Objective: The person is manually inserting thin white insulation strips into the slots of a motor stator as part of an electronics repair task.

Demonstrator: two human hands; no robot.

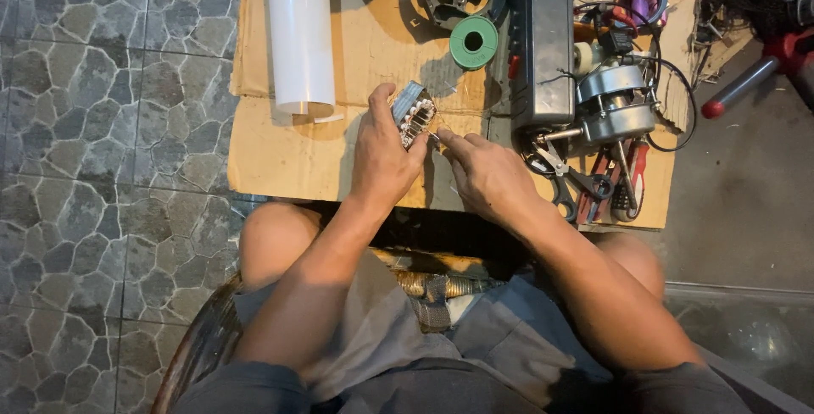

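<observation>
Gripping a small motor stator [412, 117] with pale windings, the left hand [383, 160] has its fingers curled around the part, which is held above the cardboard sheet [280, 155] spread on the stone floor. The right hand [485, 175] has fingertips pinched narrow at the stator's lower edge, on what seems a fine wire. Near the hands lie a white roll [300, 33], a green spool [473, 42], a grey motor [612, 100] and scissors [577, 183].

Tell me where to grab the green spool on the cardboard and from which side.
Pinch the green spool across its round outer rim, coming straight down from above. It lies flat with its hole facing up, and the open cardboard on its left and near sides leaves finger room.
</observation>
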